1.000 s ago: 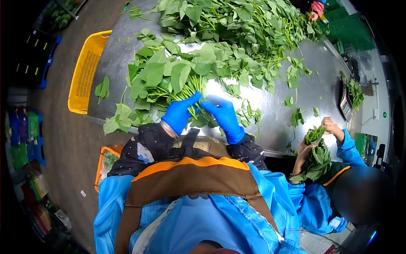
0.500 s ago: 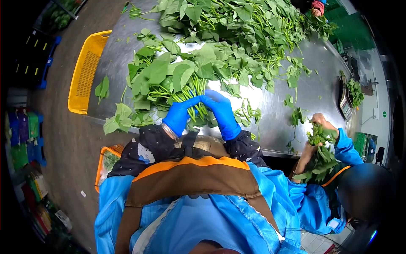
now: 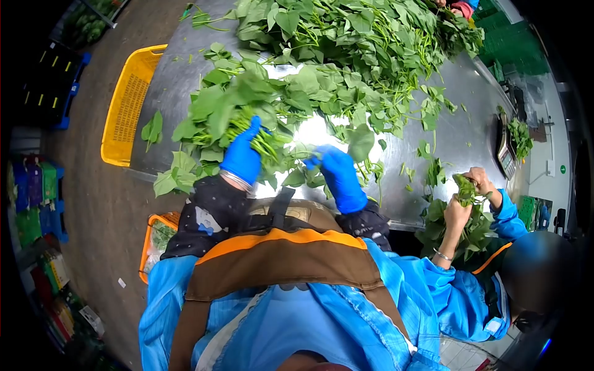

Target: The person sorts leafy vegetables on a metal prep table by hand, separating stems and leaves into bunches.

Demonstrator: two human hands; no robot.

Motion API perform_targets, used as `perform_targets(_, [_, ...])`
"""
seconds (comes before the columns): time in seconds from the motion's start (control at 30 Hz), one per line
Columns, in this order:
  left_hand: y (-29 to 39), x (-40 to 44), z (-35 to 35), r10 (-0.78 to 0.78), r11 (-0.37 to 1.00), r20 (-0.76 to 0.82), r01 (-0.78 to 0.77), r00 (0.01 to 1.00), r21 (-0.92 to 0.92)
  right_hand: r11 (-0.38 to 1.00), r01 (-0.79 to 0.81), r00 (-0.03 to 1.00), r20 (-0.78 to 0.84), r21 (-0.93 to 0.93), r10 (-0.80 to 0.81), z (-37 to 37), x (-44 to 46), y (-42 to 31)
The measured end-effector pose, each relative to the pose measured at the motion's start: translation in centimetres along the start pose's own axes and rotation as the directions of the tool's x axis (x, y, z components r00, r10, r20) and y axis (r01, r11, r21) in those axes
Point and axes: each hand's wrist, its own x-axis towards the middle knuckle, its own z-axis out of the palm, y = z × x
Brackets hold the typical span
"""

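Note:
My left hand, in a blue glove, is closed around a bunch of leafy green stems over the near left part of the metal table. Its leaves fan out away from me and look slightly blurred. To the right, my right hand, also gloved in blue, has its fingers bent together beside a leafy stem; the fingertips are blurred and seem to pinch a thin stem. Loose leaves lie left of the bunch, and a large heap of leafy stems covers the far side.
A yellow crate stands at the table's left edge, an orange basket below. At right a co-worker's hands hold greens near a scale. Another person's hand shows at the far right corner. The metal table has scattered leaves.
My hands have moved apart: the left went leftward with the bunch, the right drew slightly right with a leafy stem near it. The co-worker's hands and greens have shifted.

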Motion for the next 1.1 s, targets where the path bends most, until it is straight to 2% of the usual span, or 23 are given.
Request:
perform_targets(0.07, [1.6,0.5,-1.3,0.039,0.997,0.020,-0.037,0.999,-0.073,0.902,0.161,0.984,0.004,0.401,-0.178,-3.6,-0.8,1.8])
perform_targets(0.13, [1.6,0.4,-1.3,-0.003,0.994,0.014,0.004,1.000,-0.108,0.607,0.140,0.986,-0.169,0.782,-0.011,-3.5,-0.4,0.0])
perform_targets(0.17, [1.4,0.5,-1.2,-0.004,0.995,0.001,0.004,1.000,-0.096,0.589,0.064,0.996,-0.085,0.806,0.008,-2.5,-0.4,-1.2])
perform_targets(0.2, [0.8,0.7,-1.0,-0.006,0.997,-0.013,0.005,1.000,-0.083,0.814,0.041,0.998,-0.070,0.580,-0.001,-1.0,-0.1,-2.0])
perform_targets(0.23, [0.2,0.7,-0.8,-0.014,0.998,-0.027,0.012,1.000,-0.069,0.955,0.021,0.998,-0.059,0.296,-0.004,0.7,0.2,-2.1])
perform_targets(0.27, [-0.2,0.5,-0.3,-0.029,0.998,-0.014,0.028,0.999,-0.057,1.000,0.003,0.999,-0.051,-0.017,-0.004,1.9,0.4,-1.9])
perform_targets(0.33, [-0.8,0.1,0.6,-0.056,0.998,0.017,0.056,0.998,-0.031,0.905,-0.042,0.997,0.047,-0.423,0.068,2.0,1.3,-0.3])
perform_targets(0.37, [-1.1,0.3,-0.1,-0.067,0.997,0.099,0.069,0.993,-0.019,0.853,-0.031,0.998,0.023,-0.521,0.051,2.6,1.6,0.3])
perform_targets(0.47, [-1.5,0.5,-1.0,-0.085,0.996,0.112,0.082,0.990,0.037,0.824,-0.127,0.988,0.003,-0.553,0.154,2.3,1.9,1.6])
perform_targets(0.5, [-1.6,0.5,-1.1,-0.114,0.982,0.086,0.099,0.990,0.158,0.838,-0.107,0.990,0.018,-0.535,0.137,2.6,1.8,1.2])
perform_targets(0.6, [-2.6,0.4,-1.8,-0.178,0.977,0.207,0.148,0.962,0.152,0.909,-0.022,0.998,0.037,-0.416,0.041,2.5,2.0,1.8])
perform_targets(0.63, [-2.5,0.4,-1.8,-0.216,0.976,0.218,0.204,0.952,0.078,0.921,-0.114,0.992,0.002,-0.372,0.124,2.4,1.9,2.0])
perform_targets(0.73, [-2.1,0.2,-1.9,-0.242,0.968,0.215,0.250,0.946,-0.010,0.924,-0.254,0.964,0.006,-0.287,0.267,2.7,1.4,1.7])
perform_targets(0.77, [-1.9,0.2,-1.6,-0.224,0.973,0.198,0.230,0.954,-0.007,0.885,-0.236,0.954,0.074,-0.402,0.289,2.3,1.4,1.7])
perform_targets(0.8, [-1.5,-0.2,-0.5,-0.122,0.986,0.200,0.141,0.972,-0.086,0.835,-0.207,0.938,0.140,-0.509,0.317,1.4,1.4,1.7])
perform_targets(0.83, [-0.7,0.1,-1.2,-0.083,0.994,0.245,0.098,0.966,-0.050,0.776,-0.164,0.915,0.200,-0.608,0.351,0.6,1.4,1.7])
perform_targets(0.87, [0.2,0.6,-1.8,-0.045,0.999,0.290,0.052,0.956,-0.016,0.622,-0.056,0.929,0.186,-0.781,0.318,-0.1,1.0,2.0])
perform_targets(0.9, [0.5,0.7,-1.2,0.067,0.995,0.166,-0.055,0.984,-0.079,0.422,0.050,0.941,0.184,-0.905,0.284,-0.6,0.3,2.2])
perform_targets(0.93, [1.3,0.5,-1.0,0.087,0.995,0.132,-0.081,0.987,-0.052,0.191,0.149,0.948,0.195,-0.970,0.251,-0.9,-0.3,2.2])
perform_targets(0.97, [1.6,0.4,-0.9,0.104,0.994,0.137,-0.098,0.985,-0.047,0.118,0.117,0.958,0.144,-0.986,0.248,-1.1,-0.6,2.0])
perform_targets(1.0, [1.8,0.3,-0.9,0.119,0.993,0.143,-0.115,0.982,-0.039,0.177,0.147,0.987,0.157,-0.973,0.044,-0.8,-0.3,1.7])
perform_targets(1.07, [1.5,-0.2,-0.5,0.098,0.994,0.165,-0.105,0.981,0.035,0.272,0.231,0.924,0.123,-0.934,-0.363,0.1,0.5,0.8])
perform_targets(1.1, [1.2,-0.5,-0.3,0.080,0.993,0.175,-0.094,0.981,0.074,0.458,0.213,0.943,0.058,-0.863,-0.329,1.4,0.9,-0.8])
